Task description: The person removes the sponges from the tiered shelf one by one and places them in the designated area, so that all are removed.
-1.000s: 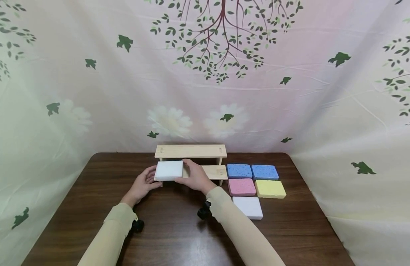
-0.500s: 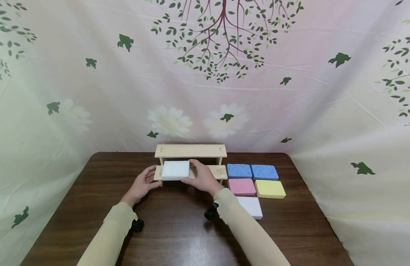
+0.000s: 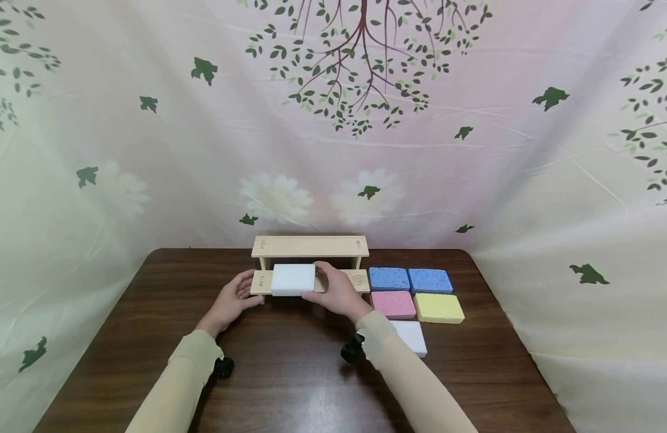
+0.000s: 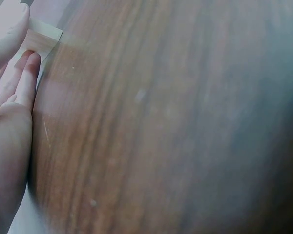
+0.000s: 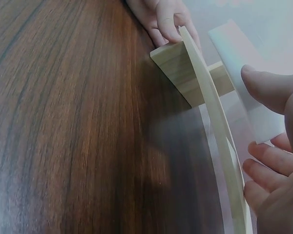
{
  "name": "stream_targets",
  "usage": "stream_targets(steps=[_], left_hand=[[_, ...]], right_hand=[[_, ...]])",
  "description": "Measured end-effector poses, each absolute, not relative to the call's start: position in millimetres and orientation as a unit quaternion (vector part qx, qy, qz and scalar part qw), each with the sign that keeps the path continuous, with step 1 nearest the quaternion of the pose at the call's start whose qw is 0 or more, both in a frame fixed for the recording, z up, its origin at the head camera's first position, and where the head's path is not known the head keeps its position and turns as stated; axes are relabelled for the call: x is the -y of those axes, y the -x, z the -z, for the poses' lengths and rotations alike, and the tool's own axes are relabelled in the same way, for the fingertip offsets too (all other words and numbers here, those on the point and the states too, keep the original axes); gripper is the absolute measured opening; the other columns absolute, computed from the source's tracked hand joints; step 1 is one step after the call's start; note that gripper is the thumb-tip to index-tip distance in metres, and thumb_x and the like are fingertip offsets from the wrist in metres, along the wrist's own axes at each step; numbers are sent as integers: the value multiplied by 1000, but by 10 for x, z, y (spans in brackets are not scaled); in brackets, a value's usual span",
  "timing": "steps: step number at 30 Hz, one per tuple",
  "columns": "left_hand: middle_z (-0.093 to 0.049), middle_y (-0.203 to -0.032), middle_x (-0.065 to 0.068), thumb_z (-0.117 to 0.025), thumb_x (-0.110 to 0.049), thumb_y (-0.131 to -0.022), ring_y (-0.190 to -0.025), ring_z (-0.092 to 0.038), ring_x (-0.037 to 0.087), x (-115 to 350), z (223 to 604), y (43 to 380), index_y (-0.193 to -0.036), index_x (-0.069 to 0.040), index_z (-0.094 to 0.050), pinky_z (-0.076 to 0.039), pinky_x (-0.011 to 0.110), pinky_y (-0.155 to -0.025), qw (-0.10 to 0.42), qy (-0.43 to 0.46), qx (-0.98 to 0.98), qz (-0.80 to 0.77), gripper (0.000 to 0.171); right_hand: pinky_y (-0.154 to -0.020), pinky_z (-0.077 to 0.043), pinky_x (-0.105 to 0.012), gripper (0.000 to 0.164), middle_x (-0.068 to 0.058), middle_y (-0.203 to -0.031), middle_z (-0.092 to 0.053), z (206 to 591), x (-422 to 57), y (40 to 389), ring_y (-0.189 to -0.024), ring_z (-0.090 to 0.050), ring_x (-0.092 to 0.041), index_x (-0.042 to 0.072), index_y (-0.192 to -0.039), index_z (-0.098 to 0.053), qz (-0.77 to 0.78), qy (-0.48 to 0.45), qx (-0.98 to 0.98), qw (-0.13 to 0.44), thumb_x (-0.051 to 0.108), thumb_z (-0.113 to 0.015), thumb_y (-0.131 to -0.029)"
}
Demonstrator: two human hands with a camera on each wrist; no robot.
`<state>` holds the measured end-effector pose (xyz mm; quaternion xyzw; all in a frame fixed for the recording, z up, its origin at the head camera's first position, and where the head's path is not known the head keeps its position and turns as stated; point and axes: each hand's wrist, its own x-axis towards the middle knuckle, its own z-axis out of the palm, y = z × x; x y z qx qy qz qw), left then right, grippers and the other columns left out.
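Note:
In the head view, my right hand (image 3: 335, 290) holds a white sponge (image 3: 293, 279) by its right side, over the lower board of a two-step wooden shelf (image 3: 261, 281). The right wrist view shows the thumb on one face of the white sponge (image 5: 246, 83) and fingertips at its lower edge. A gap separates it from the board (image 5: 212, 102). My left hand (image 3: 233, 302) rests at the left end of the lower step, fingers fairly straight. In the left wrist view, fingertips (image 4: 33, 61) touch the wooden end piece (image 4: 44, 35).
Right of the shelf lie two blue sponges (image 3: 389, 278), a pink sponge (image 3: 393, 305), a yellow sponge (image 3: 439, 308) and another white sponge (image 3: 411, 338), partly covered by the right sleeve. The dark wooden table (image 3: 290, 373) backs onto a printed curtain (image 3: 322, 156).
My right hand has carried the white sponge to the right along the lower step, baring the step's left end. The left hand has stayed in place.

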<state>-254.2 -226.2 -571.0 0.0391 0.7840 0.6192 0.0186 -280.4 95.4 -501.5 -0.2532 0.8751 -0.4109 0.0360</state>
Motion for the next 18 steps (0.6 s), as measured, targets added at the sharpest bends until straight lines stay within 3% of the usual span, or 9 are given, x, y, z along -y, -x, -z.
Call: stream_targets(steps=[5,18], left_hand=[[-47,-157,27,-85,-11,-90,-146,-46,38,2253,5700,2544,-163,-4,-31,-41,37,-118,17,-40,-785,-617,91],[-47,-157,27,-84,-11,-91,-146,-45,39,2263,5704,2522,-163,-1,-29,-45,23,-111,15,-53,-781,-621,91]], right_hand=[[-108,-50,-45,87,-8,-146,-61,5016,-1014,2781,-131,-59,-24,10,-156,-45,404,252,-879,32,43,-87,-88],[-112,-48,-46,81,-5,-147,-61,4995,-1197,2698,-136,-58,-26,12,-152,-51,391,265,-881,14,42,-88,-86]])
